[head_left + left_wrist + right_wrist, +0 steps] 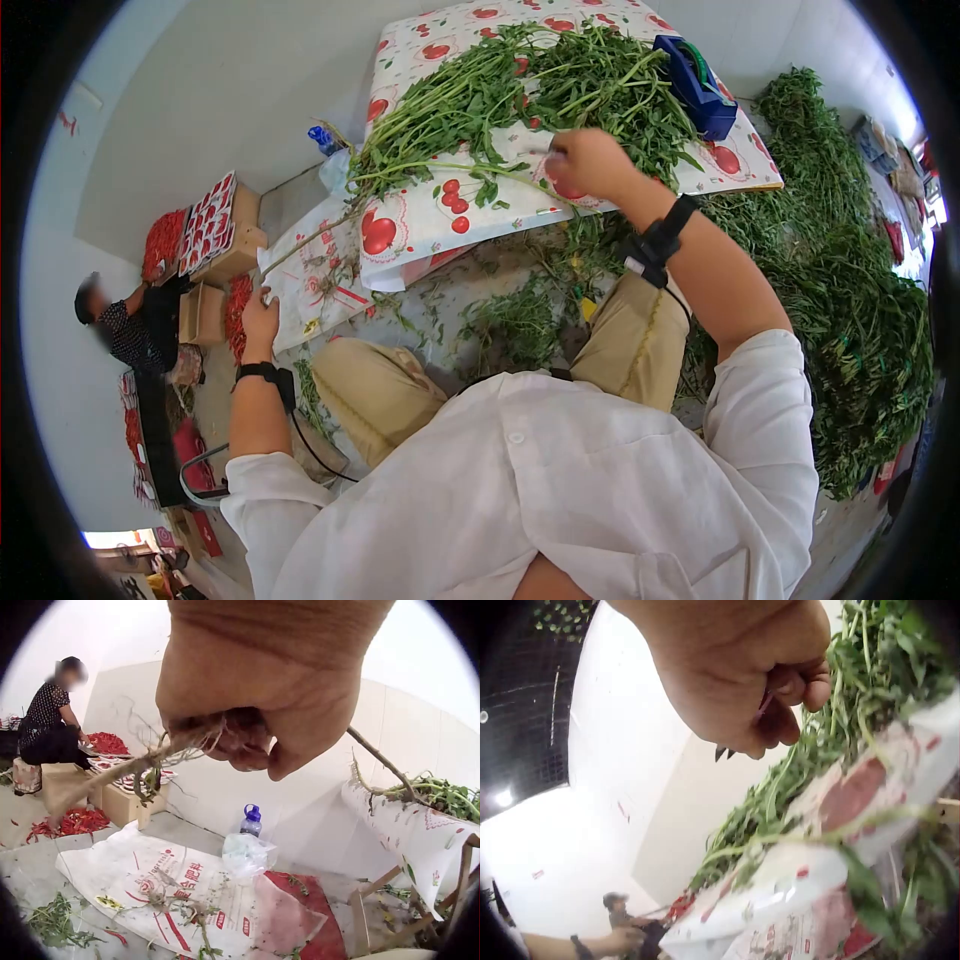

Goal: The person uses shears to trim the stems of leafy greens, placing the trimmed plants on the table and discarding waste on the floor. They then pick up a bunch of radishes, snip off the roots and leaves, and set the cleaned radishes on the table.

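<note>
We count two hands: one left hand [261, 325], one right hand [597, 165]. One woody stem [97, 782], one dark-tipped tool [720, 753]. Wrist cameras [655, 250]: two. One worktop [415, 230], one tape dispenser [697, 95]. One printed sack [161, 881], one bottle [252, 820], one clear bag [249, 856]. One seated person [46, 716]. Cardboard boxes [203, 313]: at least two. Leafy stalks [600, 85], red chillies [71, 825]: too many for us to count.

Left of the cloth-covered table [418, 208], a seated person [142, 335] had a blurred face [70, 673]. Over the table's near edge, the right hand [594, 165] mostly hid a dark-tipped tool [721, 753]. Beside the table, the left hand [260, 325] covered part of a stem [97, 780].
</note>
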Motion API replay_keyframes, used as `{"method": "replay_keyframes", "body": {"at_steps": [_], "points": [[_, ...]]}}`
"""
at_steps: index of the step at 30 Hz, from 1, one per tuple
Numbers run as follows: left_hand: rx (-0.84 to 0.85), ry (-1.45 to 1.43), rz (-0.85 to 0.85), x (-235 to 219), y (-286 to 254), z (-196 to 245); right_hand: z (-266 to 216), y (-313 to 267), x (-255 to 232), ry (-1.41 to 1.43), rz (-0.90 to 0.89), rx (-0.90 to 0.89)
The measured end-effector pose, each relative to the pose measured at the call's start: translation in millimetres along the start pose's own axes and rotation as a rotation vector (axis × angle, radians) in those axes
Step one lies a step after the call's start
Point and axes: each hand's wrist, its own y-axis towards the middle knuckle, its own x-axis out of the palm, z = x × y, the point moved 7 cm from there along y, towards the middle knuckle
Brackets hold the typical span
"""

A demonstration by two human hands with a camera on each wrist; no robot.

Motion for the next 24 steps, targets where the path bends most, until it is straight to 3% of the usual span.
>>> {"method": "replay_keyframes", "body": {"at_steps": [5,6,9,10,17,20,23,24], "points": [[0.002,-0.032,0.077,-5.6,13.5,19.1,-26.6,-24.3,35.1,-0.037,-0.067,-0.04],[0.065,-0.081,0.154,-5.5,12.2,20.7,-28.2,-25.5,34.5,-0.053,-0.06,-0.04],[0.07,-0.156,0.07,10.5,5.5,7.1,-23.7,-26.5,40.7,-0.089,-0.075,-0.034],[-0.018,-0.083,-0.009,13.1,-0.6,7.8,-20.5,-26.3,43.0,-0.094,-0.063,-0.045],[0.276,0.111,-0.092,8.3,-24.5,36.7,-15.3,-17.2,44.0,-0.157,-0.138,0.084],[0.083,0.469,0.109,-15.4,-7.2,16.3,-13.5,-13.3,43.9,-0.175,-0.175,0.116],[-0.355,0.232,0.157,-28.5,0.0,-26.5,-14.3,-14.4,41.3,-0.154,-0.167,0.137],[-0.386,0.272,0.099,-24.4,1.5,-32.0,-14.9,-16.0,39.1,-0.129,-0.144,0.146]]}}
